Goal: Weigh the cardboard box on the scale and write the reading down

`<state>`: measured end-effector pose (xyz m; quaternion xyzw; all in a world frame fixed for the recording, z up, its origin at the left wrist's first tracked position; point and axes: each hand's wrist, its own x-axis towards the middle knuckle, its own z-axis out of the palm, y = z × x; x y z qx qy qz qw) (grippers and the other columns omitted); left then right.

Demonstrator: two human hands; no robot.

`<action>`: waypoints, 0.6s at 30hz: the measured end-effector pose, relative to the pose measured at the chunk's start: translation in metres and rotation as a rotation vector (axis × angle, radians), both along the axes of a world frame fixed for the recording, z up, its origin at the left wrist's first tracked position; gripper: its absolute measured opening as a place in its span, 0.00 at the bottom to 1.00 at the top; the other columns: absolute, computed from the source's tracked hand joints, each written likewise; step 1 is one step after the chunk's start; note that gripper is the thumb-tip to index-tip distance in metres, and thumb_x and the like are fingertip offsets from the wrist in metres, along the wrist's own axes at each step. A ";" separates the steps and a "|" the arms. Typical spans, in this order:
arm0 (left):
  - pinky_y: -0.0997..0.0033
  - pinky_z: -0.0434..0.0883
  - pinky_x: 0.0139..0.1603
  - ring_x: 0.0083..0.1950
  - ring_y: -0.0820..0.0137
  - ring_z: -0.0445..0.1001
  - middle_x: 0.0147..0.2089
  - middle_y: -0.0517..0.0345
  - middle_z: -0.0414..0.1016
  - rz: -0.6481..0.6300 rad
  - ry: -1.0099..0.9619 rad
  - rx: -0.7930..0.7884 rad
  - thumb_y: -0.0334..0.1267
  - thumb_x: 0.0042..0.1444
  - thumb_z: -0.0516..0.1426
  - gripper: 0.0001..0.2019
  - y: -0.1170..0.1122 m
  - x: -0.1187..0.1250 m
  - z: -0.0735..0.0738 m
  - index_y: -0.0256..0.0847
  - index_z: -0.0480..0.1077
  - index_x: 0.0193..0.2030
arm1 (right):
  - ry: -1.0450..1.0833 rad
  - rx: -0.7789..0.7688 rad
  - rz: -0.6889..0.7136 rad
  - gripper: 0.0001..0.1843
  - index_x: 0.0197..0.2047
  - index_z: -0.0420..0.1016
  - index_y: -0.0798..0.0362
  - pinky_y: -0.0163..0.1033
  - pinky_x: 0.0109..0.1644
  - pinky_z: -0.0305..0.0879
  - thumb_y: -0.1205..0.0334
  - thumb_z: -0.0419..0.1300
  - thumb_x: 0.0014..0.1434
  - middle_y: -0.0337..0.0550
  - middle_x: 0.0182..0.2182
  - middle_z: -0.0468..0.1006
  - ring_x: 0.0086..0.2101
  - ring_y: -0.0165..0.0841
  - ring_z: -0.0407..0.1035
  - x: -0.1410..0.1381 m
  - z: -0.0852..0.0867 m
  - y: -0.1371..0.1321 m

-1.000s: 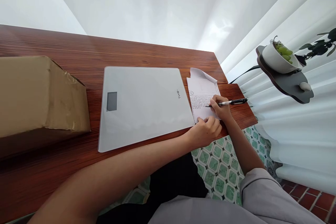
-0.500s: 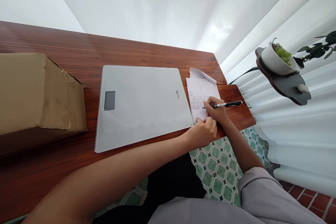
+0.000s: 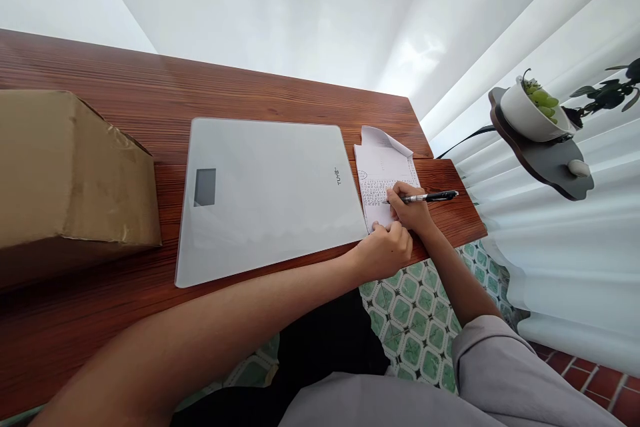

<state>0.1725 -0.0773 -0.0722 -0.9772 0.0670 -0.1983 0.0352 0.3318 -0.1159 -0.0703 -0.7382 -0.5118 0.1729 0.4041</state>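
My right hand point(image 3: 411, 211) grips a black pen point(image 3: 429, 197) whose tip rests on a small white sheet point(image 3: 381, 171) covered with rows of handwriting. The sheet lies on the wooden table point(image 3: 250, 90) near its right end, its far corner curled up. My left hand point(image 3: 384, 250) is curled at the sheet's near corner, fingertips pressing on the paper. A flat white glass scale point(image 3: 265, 193) with a small grey display lies just left of the sheet.
A brown cardboard box point(image 3: 70, 167) stands at the table's left. To the right, a dark wall shelf point(image 3: 545, 157) carries a white pot with a green plant point(image 3: 533, 110), in front of white curtains. Green patterned floor tiles point(image 3: 420, 320) show below the table edge.
The pen tip has shifted slightly left along the written lines. The view has drifted a little, so everything sits slightly lower-left in frame. My left hand stays on the paper.
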 end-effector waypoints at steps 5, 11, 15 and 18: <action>0.64 0.61 0.24 0.30 0.63 0.66 0.29 0.49 0.65 0.003 0.027 -0.008 0.26 0.62 0.42 0.14 0.000 0.000 -0.001 0.32 0.69 0.36 | -0.006 -0.010 0.001 0.21 0.25 0.61 0.51 0.36 0.24 0.60 0.52 0.57 0.67 0.33 0.14 0.67 0.16 0.27 0.61 0.000 0.001 0.001; 0.58 0.69 0.30 0.30 0.62 0.68 0.32 0.47 0.69 0.000 0.074 -0.028 0.27 0.62 0.42 0.16 -0.001 0.001 0.001 0.29 0.70 0.41 | -0.039 -0.012 0.007 0.20 0.25 0.61 0.51 0.36 0.25 0.60 0.52 0.57 0.67 0.33 0.14 0.67 0.16 0.27 0.62 0.000 0.000 0.001; 0.57 0.72 0.30 0.30 0.61 0.69 0.32 0.46 0.70 -0.004 0.088 -0.037 0.27 0.62 0.41 0.17 -0.001 0.001 0.003 0.28 0.71 0.41 | -0.045 -0.015 0.010 0.21 0.24 0.61 0.51 0.36 0.25 0.60 0.53 0.57 0.67 0.33 0.14 0.66 0.16 0.27 0.61 0.001 -0.001 0.001; 0.58 0.71 0.29 0.30 0.61 0.69 0.32 0.46 0.70 -0.005 0.104 -0.041 0.26 0.62 0.41 0.17 0.000 0.001 0.004 0.28 0.71 0.41 | 0.001 -0.027 0.007 0.20 0.24 0.62 0.51 0.36 0.23 0.59 0.52 0.57 0.66 0.33 0.14 0.66 0.15 0.27 0.60 0.001 -0.002 0.001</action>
